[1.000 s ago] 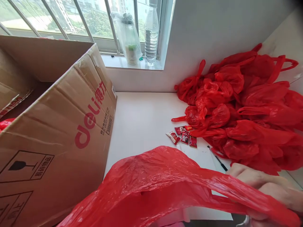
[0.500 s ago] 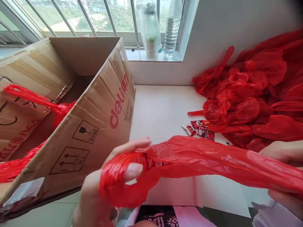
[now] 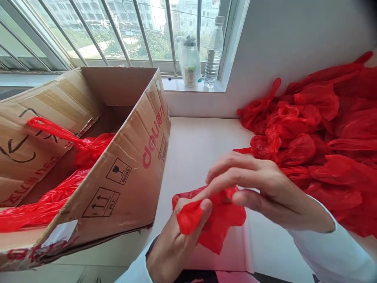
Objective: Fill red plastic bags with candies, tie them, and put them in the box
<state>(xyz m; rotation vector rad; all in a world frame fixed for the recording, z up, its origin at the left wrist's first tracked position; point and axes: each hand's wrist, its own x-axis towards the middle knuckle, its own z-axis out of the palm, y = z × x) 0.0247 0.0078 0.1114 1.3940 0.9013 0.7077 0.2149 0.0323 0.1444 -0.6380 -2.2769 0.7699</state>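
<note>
My left hand is closed around a bunched part of a red plastic bag; a crumpled end sticks out above the thumb. The rest of the bag spreads behind and below, over the white table. My right hand reaches across from the right, its fingers stretched out and overlapping the bag at my left fist, the thumb apart from them. Some red plastic shows behind the gap between thumb and fingers. Whatever lies inside the bag is hidden.
An open cardboard box at left holds red plastic bags. Red bags are heaped against the wall at right. A water bottle and a bagged jar stand on the windowsill. The white table lies between.
The bag, earlier stretched long between both hands, is now gathered in my left hand. My right hand has moved left over it, hiding the small wrapped sweets. The view has tilted up slightly.
</note>
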